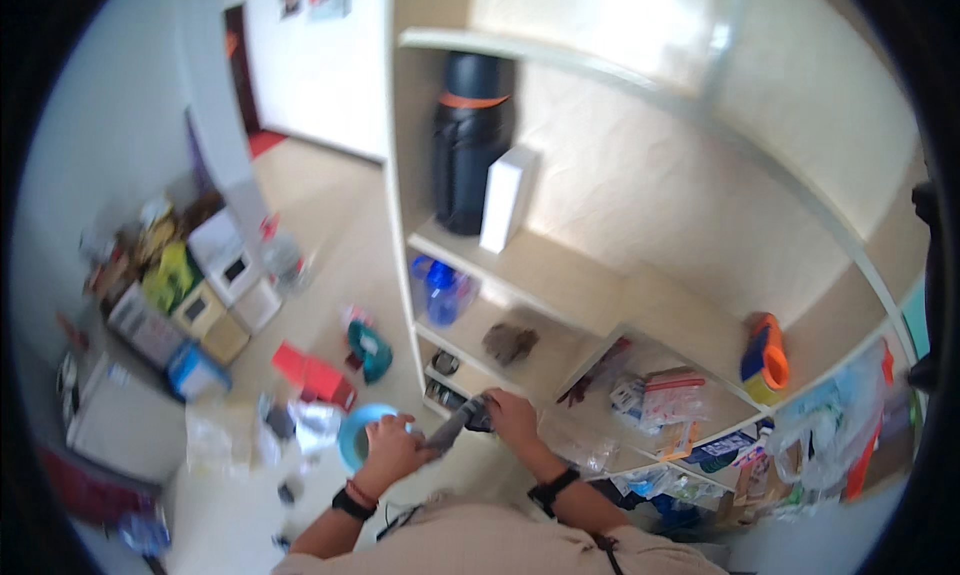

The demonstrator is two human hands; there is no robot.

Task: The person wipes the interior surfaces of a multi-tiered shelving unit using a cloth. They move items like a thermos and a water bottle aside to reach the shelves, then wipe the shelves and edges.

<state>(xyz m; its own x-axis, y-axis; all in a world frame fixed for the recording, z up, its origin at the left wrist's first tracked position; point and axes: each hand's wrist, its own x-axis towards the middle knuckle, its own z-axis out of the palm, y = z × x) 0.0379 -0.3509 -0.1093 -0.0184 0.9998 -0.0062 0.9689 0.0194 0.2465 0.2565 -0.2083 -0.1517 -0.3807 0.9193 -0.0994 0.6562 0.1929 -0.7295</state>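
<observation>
A grey piece of fabric [451, 432], possibly a sock, stretches between my two hands in front of my body. My left hand [393, 449] grips its lower left end. At the upper right end, my right hand [513, 419] pinches it, with a darker part hanging beneath the fingers. Blur leaves the exact kind of cloth unclear. Beyond and below my left hand, a light-blue plastic basin [349, 434] stands on the floor, partly covered by that hand. A brown furry or crumpled item [510, 343] lies on a shelf beyond my right hand.
An open shelving unit [570, 264] rises ahead and to the right, holding a black bottle-shaped container [466, 155], a white box [505, 200] and a blue bottle [442, 296]. Stacked boxes [214, 320], a red box [315, 375] and a green item [370, 351] occupy the floor leftward.
</observation>
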